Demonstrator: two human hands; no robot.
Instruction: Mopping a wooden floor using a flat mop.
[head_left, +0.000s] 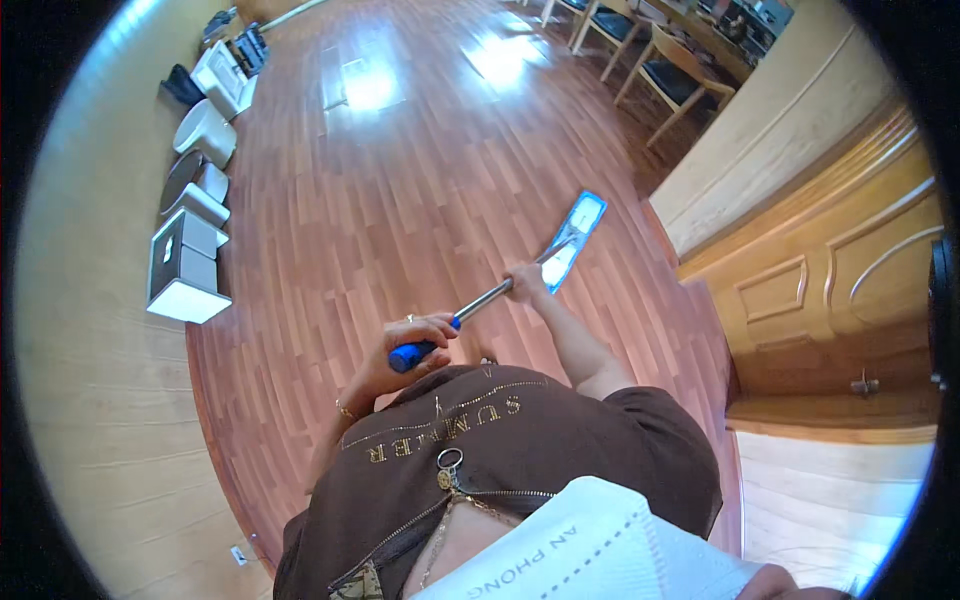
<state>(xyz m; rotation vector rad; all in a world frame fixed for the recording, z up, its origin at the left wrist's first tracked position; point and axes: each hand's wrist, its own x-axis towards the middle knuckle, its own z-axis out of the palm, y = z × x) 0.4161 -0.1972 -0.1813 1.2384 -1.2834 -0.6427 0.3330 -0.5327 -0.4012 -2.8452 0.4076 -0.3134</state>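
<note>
A flat mop lies slanting away from me, its metal pole (482, 302) ending in a blue grip (407, 357) close to my body. My left hand (425, 332), with a ring and a bracelet on that arm, is wrapped round the blue grip. Farther along, my right hand (525, 283) is closed round the pole. Beyond it the flat mop head (588, 212), pale with a blue rim, rests on the wood-look floor (400, 200) ahead to the right.
Along the left wall stand a grey-and-white box (185, 265), white toilet-like fixtures (207, 135) and a white basin-like unit (222, 78). On the right are a wooden door (800, 300) and a wall end (740, 140). Wooden chairs (675, 80) stand by a table at the far right.
</note>
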